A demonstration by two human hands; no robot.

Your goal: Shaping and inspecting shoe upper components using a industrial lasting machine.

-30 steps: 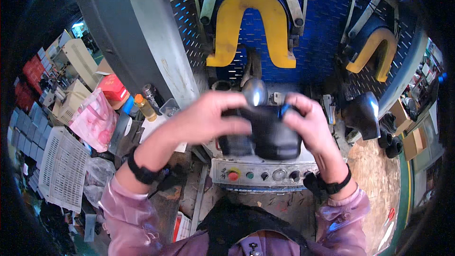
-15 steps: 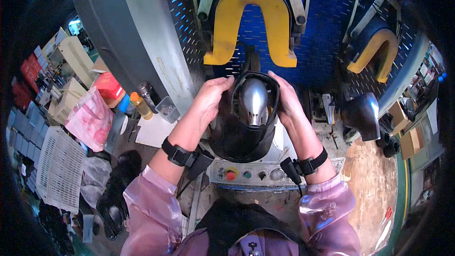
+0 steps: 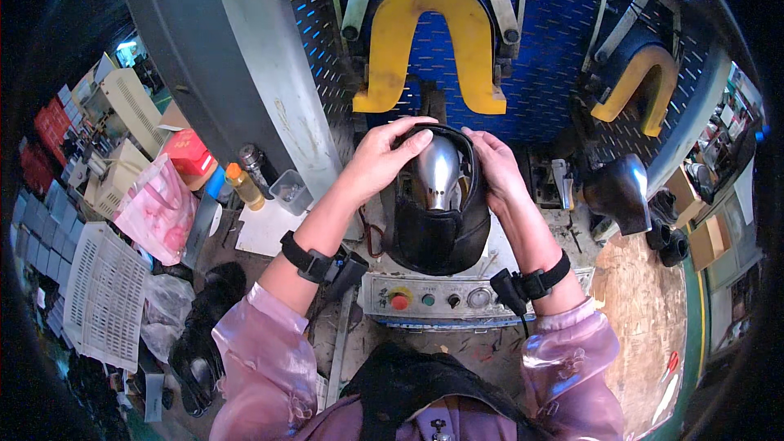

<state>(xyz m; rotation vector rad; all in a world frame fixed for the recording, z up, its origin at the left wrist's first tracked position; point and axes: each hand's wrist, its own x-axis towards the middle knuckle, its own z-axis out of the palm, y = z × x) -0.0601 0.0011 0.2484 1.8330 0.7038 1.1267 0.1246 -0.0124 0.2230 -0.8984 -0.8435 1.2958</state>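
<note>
A black shoe upper [image 3: 437,241] sits around a shiny rounded metal form [image 3: 439,170], which shows through its opening. My left hand [image 3: 388,151] is closed on the upper's far left rim, with its thumb over the edge. Opposite it, my right hand [image 3: 496,165] grips the right side of the rim, its fingers partly hidden behind the material. Just beyond both hands hangs a yellow U-shaped clamp [image 3: 433,0] of the machine, apart from the upper.
Below the upper is a control panel [image 3: 449,298] with a red button. To the right stand a second metal form [image 3: 621,196] and another yellow clamp [image 3: 641,82]. Black boots [image 3: 200,351], a white crate [image 3: 102,294] and a yellow-capped bottle [image 3: 243,186] are on the left.
My left hand has moved right and over the far rim, its thumb now across the edge. The upper has shifted slightly to the right, and my right hand has slid a little along its side.
</note>
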